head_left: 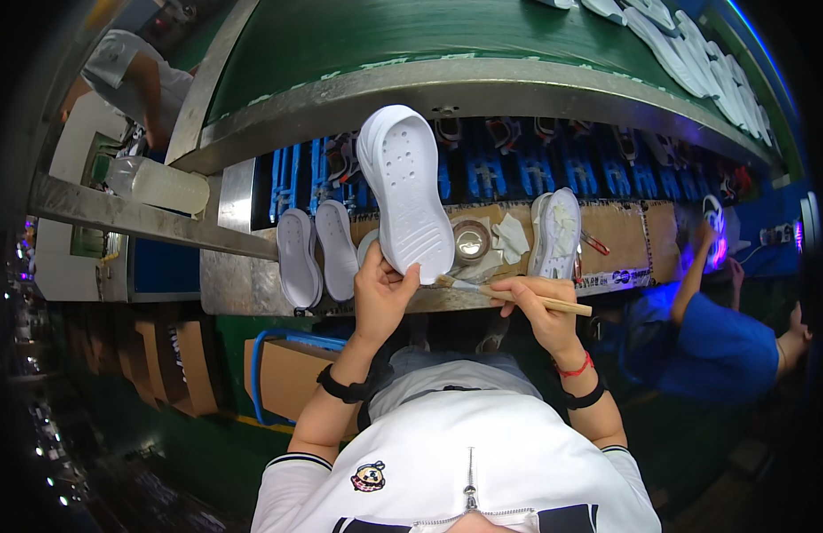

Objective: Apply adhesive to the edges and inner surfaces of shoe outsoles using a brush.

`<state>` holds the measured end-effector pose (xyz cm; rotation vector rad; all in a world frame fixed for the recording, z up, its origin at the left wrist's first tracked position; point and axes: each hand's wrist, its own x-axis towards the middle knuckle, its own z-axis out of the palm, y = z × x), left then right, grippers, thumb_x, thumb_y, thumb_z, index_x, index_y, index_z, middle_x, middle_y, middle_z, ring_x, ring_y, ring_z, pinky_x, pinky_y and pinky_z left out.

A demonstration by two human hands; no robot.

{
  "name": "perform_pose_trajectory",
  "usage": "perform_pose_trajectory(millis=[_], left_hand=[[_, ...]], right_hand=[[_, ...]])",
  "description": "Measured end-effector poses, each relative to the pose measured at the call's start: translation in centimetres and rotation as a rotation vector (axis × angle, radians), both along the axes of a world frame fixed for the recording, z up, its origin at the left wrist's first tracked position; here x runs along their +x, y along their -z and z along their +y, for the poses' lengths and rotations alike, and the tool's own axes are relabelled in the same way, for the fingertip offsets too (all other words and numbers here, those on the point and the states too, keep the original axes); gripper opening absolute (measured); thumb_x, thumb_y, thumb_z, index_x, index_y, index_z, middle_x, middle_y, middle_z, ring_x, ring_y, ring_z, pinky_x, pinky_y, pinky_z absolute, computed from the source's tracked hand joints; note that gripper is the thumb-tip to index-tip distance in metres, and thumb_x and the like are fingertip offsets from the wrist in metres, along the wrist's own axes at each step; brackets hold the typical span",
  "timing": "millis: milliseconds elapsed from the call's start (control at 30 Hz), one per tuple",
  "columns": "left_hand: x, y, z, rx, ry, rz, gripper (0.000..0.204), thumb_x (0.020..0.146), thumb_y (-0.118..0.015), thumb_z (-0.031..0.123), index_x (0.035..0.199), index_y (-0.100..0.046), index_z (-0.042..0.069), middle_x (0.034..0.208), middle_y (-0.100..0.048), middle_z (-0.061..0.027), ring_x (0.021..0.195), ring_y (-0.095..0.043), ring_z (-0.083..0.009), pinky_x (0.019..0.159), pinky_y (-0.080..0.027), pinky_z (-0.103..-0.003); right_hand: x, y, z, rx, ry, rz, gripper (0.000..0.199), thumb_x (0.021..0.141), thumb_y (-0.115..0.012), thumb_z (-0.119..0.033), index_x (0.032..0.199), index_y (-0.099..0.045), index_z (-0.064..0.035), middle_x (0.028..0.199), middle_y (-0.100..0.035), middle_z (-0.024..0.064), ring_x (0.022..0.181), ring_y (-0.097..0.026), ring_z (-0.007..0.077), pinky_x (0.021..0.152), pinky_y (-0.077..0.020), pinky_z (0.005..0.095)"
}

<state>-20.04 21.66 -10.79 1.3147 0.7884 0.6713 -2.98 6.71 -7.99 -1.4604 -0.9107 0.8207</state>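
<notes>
Evidently the left hand [380, 298] grips the white sole [405, 191] by its heel, tilted face-up, so the brush [509, 295] pinched in the right hand [538, 311] can reach it

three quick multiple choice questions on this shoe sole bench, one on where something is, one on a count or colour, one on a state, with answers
1. Where is the small round tin?
A. on the bench between the held sole and the sole to the right
B. on the green belt
C. in the left hand

2. How many white soles lie flat on the bench left of the held one?
A. none
B. two
C. five

3. How is the white sole held?
A. flat on the bench
B. raised, tread side to the camera, gripped by the left hand
C. pinched by the right hand

Answers: 1 A, the tin sits between them. 2 B, a pair lies side by side. 3 B, the right hand holds a brush instead.
</notes>
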Motion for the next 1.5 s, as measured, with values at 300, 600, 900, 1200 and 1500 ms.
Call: perform_pose_trajectory(millis=[300,600,900,1200,1500], left_hand=[[0.5,0.0,0.0,0.072,0.014,0.044,0.040,0.081,-0.057,-0.002,0.118,-0.042,-0.006,0.098,-0.063,-0.0159,0.086,-0.063,-0.0162,0.075,-0.051,-0.026],[0.7,-0.3,0.1,0.044,0.011,0.025,0.038,0.081,-0.057,-0.004,0.116,-0.044,-0.004,0.098,-0.062,-0.0120,0.084,-0.061,-0.0125,0.072,-0.050,-0.022],[1.5,-0.4,0.2,0.072,0.049,0.064,0.040,0.081,-0.057,-0.005,0.118,-0.043,-0.005,0.098,-0.061,-0.0129,0.085,-0.061,-0.0134,0.073,-0.051,-0.023],[7.8,-3.3,1.7,-0.042,0.317,-0.136,0.051,0.081,-0.054,-0.004,0.123,-0.026,-0.002,0.103,-0.059,-0.0194,0.086,-0.064,-0.0220,0.069,-0.055,-0.030],[27.1,-9.6,10.0,-0.474,0.571,-0.386,0.063,0.088,-0.049,0.003,0.135,-0.009,-0.011,0.119,-0.043,-0.0321,0.086,-0.063,-0.0354,0.072,-0.058,-0.032]], right_hand=[[0.9,-0.2,0.4,0.016,-0.025,0.020,0.020,0.086,-0.050,-0.004,0.087,-0.067,0.0064,0.070,-0.066,0.0134,0.058,-0.063,0.0129,0.054,-0.0500,0.0216],[2.0,-0.3,0.3,0.029,-0.005,-0.068,0.019,0.085,-0.051,-0.004,0.086,-0.067,0.0058,0.070,-0.067,0.0128,0.058,-0.063,0.0133,0.053,-0.0503,0.0217],[2.6,-0.8,0.5,0.047,0.025,-0.128,0.020,0.085,-0.050,-0.004,0.084,-0.067,0.0065,0.070,-0.066,0.0130,0.057,-0.063,0.0150,0.053,-0.0503,0.0229],[4.9,-1.6,-4.8,0.156,0.497,-0.002,0.034,0.087,-0.043,-0.015,0.083,-0.064,0.0105,0.070,-0.065,0.0174,0.055,-0.062,0.0191,0.053,-0.0453,0.0231],[4.6,-1.8,-8.3,0.142,0.759,0.074,0.037,0.084,-0.044,-0.020,0.083,-0.064,0.0109,0.066,-0.064,0.0185,0.050,-0.060,0.0195,0.048,-0.0416,0.0223]])
